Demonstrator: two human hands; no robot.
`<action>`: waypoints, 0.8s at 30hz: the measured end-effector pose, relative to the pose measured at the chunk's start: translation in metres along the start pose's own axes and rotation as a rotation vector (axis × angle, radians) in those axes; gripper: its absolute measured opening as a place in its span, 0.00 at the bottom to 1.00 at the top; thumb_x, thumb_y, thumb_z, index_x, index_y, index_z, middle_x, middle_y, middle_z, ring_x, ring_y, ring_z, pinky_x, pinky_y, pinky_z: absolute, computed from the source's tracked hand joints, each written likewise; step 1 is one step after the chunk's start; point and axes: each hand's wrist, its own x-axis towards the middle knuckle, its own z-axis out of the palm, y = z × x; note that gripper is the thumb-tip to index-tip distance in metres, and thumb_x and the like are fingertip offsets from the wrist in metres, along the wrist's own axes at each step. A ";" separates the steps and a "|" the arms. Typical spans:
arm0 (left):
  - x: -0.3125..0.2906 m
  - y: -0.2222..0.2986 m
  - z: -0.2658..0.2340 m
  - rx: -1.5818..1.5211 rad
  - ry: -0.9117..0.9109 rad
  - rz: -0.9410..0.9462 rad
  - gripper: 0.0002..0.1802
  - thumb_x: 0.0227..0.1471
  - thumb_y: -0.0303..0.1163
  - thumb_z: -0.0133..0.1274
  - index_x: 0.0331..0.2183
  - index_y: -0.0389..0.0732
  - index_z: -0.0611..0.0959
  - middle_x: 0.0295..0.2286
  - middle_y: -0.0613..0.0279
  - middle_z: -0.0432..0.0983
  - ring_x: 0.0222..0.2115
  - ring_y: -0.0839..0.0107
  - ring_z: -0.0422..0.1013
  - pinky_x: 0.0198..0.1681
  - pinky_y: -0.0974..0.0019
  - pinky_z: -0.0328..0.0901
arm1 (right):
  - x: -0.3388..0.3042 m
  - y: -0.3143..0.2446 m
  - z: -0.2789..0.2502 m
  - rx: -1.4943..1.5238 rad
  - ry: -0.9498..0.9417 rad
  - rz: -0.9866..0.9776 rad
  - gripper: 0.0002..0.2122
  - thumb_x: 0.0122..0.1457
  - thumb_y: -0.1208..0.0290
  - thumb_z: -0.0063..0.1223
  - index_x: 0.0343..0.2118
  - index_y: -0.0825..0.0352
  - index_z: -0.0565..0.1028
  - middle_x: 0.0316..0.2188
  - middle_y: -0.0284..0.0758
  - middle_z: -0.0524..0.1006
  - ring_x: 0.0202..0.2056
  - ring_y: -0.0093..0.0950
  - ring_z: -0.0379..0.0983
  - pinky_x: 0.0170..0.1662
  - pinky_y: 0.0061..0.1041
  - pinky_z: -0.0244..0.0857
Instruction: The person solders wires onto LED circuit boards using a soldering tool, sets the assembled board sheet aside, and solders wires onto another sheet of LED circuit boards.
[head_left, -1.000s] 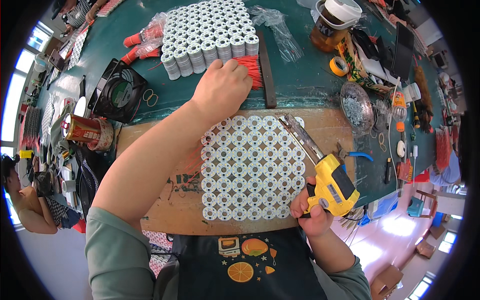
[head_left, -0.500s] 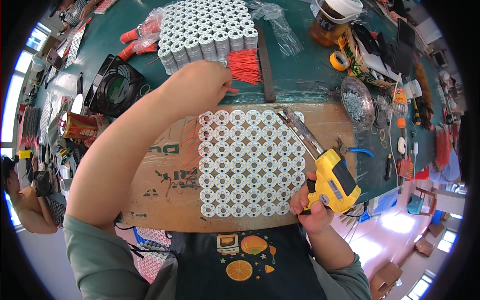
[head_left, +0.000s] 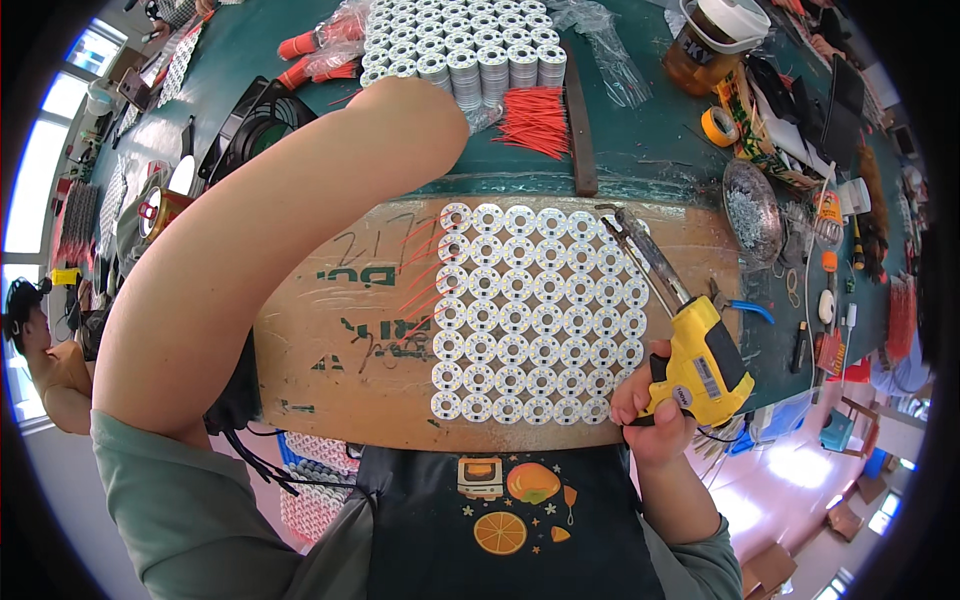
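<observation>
My left hand (head_left: 425,115) reaches to the front of the stacked white ring-shaped boards (head_left: 493,78); its fingers are hidden behind the hand and wrist. To its right lies a pile of short red wires (head_left: 536,122). My right hand (head_left: 657,418) grips a yellow soldering gun (head_left: 708,365), whose metal tip points away over the right columns of a grid of round white circuit boards (head_left: 505,316). The grid rests on a brown cardboard sheet (head_left: 330,285). Thin red wires (head_left: 422,292) stick out leftward from several boards in the left column.
A dark metal bar (head_left: 580,130) lies beside the wire pile. Rightward are a metal bowl (head_left: 752,215) of small pale pieces, blue-handled pliers (head_left: 750,310), orange tape (head_left: 718,127) and a lidded jar (head_left: 705,50). A black fan (head_left: 265,125) stands behind my left forearm. Another person (head_left: 60,370) is at far left.
My left hand has moved left and away from the wire pile, toward the stacks' front, and its fingers have gone out of sight. The whole view has shifted; my right hand keeps the soldering gun.
</observation>
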 end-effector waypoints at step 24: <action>-0.094 0.066 0.049 -0.627 0.630 -0.089 0.08 0.47 0.27 0.58 0.34 0.40 0.82 0.29 0.56 0.77 0.33 0.55 0.74 0.38 0.56 0.68 | -0.004 -0.004 0.000 0.004 0.016 0.073 0.37 0.53 0.50 0.65 0.58 0.69 0.60 0.22 0.29 0.67 0.18 0.22 0.64 0.20 0.23 0.61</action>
